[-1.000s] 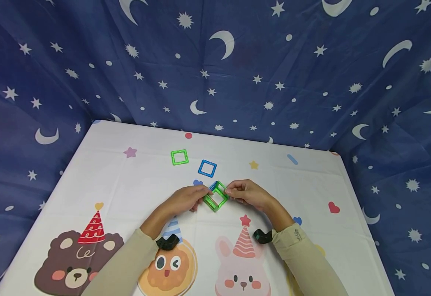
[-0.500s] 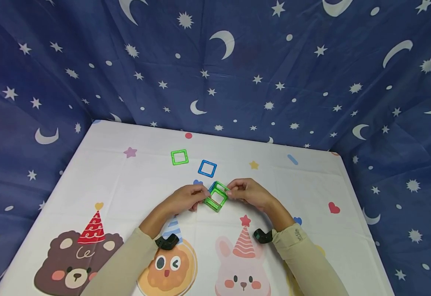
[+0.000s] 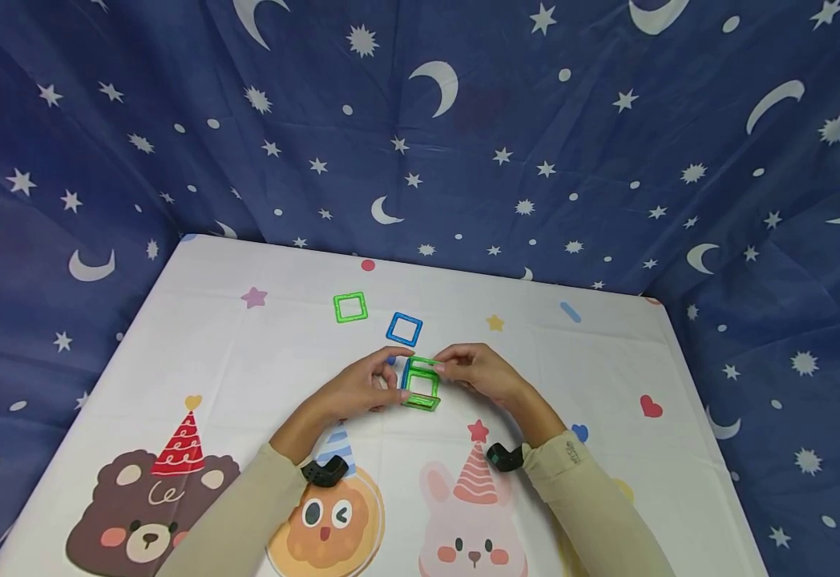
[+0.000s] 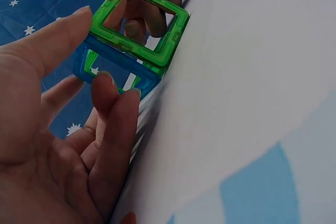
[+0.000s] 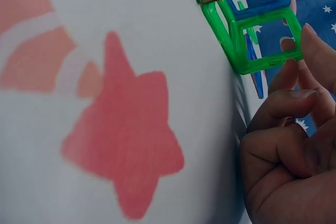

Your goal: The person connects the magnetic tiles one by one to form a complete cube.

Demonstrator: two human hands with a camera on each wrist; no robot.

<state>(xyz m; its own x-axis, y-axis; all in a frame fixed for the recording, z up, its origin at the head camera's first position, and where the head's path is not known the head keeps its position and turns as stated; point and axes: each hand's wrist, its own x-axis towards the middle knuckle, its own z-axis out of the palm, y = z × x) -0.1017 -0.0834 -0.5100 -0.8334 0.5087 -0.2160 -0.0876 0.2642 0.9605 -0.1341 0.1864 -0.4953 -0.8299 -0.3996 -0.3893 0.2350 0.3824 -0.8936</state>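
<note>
Green and blue magnetic tiles, square open frames, are joined into a box-like shape (image 3: 422,404) standing on the white cloth between the hands. My left hand (image 3: 353,389) holds its left side, index finger at the far corner and thumb at the near corner. In the left wrist view, a blue tile (image 4: 123,59) faces the palm, and a green tile (image 4: 176,38) adjoins it. The other fingers curl beside the blue face. With thumb and index finger, my right hand (image 3: 488,377) pinches the edge of an upright green tile (image 5: 268,64), as the right wrist view shows.
Behind the joined tiles, a loose blue tile (image 3: 401,340) and a loose green tile (image 3: 350,319) lie flat. The white tablecloth (image 3: 593,369) carries printed cartoon animals and shapes. A dark blue curtain (image 3: 463,192) with moons and stars hangs behind the table.
The joined tiles have turned counterclockwise, from a diamond angle to nearly square-on. My left hand's thumb and index finger have spread apart along the blue side; the right hand's pinch moved slightly left.
</note>
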